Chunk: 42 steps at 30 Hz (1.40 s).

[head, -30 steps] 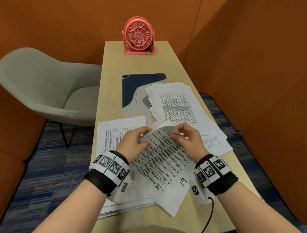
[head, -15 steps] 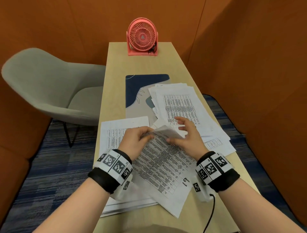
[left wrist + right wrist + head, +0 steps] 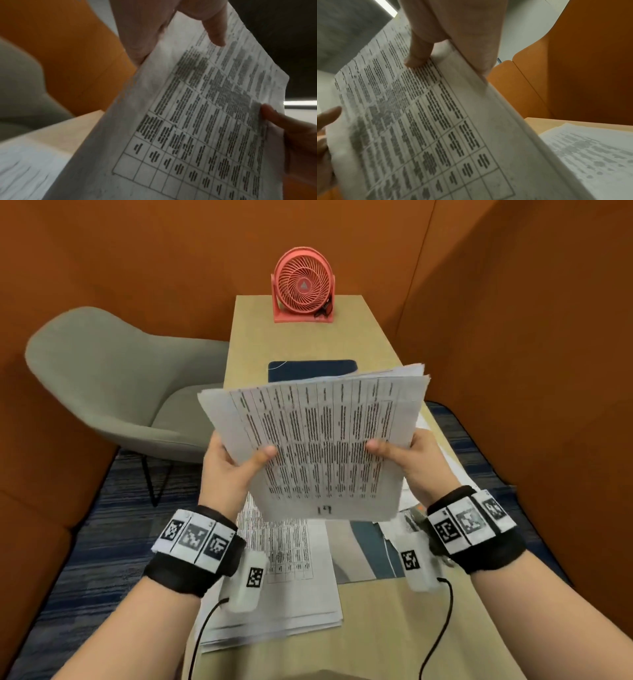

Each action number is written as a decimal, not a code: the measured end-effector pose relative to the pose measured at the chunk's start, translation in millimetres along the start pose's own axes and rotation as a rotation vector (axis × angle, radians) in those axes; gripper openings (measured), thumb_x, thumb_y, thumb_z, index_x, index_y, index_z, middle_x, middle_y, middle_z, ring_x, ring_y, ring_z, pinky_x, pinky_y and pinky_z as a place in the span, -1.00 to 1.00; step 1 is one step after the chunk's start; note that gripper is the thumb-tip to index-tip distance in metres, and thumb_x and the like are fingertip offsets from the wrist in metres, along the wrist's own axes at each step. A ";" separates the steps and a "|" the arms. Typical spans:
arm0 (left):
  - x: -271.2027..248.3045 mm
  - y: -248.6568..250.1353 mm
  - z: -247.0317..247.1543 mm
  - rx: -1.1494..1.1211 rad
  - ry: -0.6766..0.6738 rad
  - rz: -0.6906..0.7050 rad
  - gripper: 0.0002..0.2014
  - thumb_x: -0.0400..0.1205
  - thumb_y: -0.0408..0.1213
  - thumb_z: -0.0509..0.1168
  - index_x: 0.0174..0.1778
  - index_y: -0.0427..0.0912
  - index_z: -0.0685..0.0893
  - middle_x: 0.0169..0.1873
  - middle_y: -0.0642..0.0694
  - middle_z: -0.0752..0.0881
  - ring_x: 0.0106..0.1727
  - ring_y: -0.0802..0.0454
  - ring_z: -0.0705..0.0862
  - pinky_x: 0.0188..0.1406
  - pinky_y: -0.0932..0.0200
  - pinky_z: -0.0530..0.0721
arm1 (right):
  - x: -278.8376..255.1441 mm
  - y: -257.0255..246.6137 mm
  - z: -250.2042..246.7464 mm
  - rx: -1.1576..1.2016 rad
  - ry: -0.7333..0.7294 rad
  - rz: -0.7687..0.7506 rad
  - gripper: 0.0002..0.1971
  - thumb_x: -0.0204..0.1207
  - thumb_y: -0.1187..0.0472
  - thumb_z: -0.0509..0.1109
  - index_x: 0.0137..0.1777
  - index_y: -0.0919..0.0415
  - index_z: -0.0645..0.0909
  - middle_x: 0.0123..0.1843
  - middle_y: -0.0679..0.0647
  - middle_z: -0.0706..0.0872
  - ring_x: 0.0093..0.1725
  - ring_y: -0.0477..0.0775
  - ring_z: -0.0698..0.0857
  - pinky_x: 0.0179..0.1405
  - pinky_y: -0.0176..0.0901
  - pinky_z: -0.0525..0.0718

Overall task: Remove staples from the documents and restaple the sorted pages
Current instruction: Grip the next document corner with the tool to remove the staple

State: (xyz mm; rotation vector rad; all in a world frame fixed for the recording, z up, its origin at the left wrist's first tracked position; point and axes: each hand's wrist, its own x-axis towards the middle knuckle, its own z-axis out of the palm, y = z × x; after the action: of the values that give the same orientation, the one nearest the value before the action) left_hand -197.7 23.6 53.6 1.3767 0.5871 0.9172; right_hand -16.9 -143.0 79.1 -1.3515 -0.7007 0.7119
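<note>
**A loose sheaf held up by both side edges**

The sheaf of pages (image 3: 318,446) is lifted clear of the desk (image 3: 370,628), above its near half and tilted back toward the fan (image 3: 303,289) at the far edge. The left hand (image 3: 227,463) pinches the left edge, thumb on the printed face and fingers behind; the right hand (image 3: 416,460) pinches the right edge the same way. The wrist views confirm both thumbs lie flat on the table print.

The sheaf is light but floppy. Its top edge fans slightly, with several sheet edges showing out of line at the upper right corner, so it reads as unbound, or loosely bound at best; no staple can be made out. Loose sheets slide on each other easily, so a pinch on one edge alone would likely let them splay or droop. Holding both side edges near mid-height, as here, keeps the pages flat enough to square up.

More printed pages lie flat along the near left edge of the desk (image 3: 294,587), and others along its right edge (image 3: 594,152), partly hidden by the right hand.
</note>
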 end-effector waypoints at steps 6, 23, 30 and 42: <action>1.9 6.0 -12.3 0.093 0.029 0.029 -0.64 0.27 -0.14 0.51 -0.04 -0.06 0.66 -0.22 0.17 0.80 -0.11 0.24 0.75 -0.12 0.26 0.73 | -4.4 19.5 16.3 -0.001 0.049 -0.005 -0.77 0.36 0.46 0.43 -0.03 0.19 0.66 -0.12 -0.06 0.83 -0.05 -0.06 0.79 -0.10 -0.17 0.75; -3.4 -18.6 -0.4 0.159 0.049 -0.140 -0.84 0.58 -0.35 0.34 -0.04 0.03 0.67 -0.20 0.22 0.76 -0.08 0.31 0.72 0.01 0.30 0.66 | 5.9 46.8 21.0 -0.130 0.133 0.204 -0.82 0.44 0.37 0.45 0.00 0.17 0.64 -0.03 0.06 0.78 -0.03 0.01 0.77 0.14 0.10 0.69; -6.4 -37.4 9.9 0.287 -0.059 -0.356 -0.76 0.62 -0.36 0.29 0.19 -0.27 0.64 0.06 -0.19 0.73 -0.08 0.00 0.71 0.05 0.08 0.64 | 4.3 54.9 -11.3 -0.160 0.153 0.362 -0.72 0.55 0.27 0.38 0.23 0.35 0.60 0.08 0.28 0.76 -0.01 0.24 0.77 -0.03 0.08 0.76; -14.7 -62.7 13.4 0.470 -0.053 -0.384 -0.72 0.61 -0.29 0.31 0.18 -0.35 0.65 -0.07 -0.18 0.71 -0.10 -0.01 0.64 -0.06 0.19 0.57 | -30.8 136.5 -107.6 -1.235 0.216 0.761 -0.72 0.52 0.16 0.39 0.17 0.28 0.64 0.07 0.26 0.74 0.06 0.25 0.69 -0.07 -0.15 0.57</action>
State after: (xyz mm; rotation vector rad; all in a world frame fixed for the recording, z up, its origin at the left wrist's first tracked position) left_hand -182.1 7.1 -8.1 1.6203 1.0305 0.4423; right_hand 42.9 -221.0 -67.5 -2.8734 -0.4035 0.6949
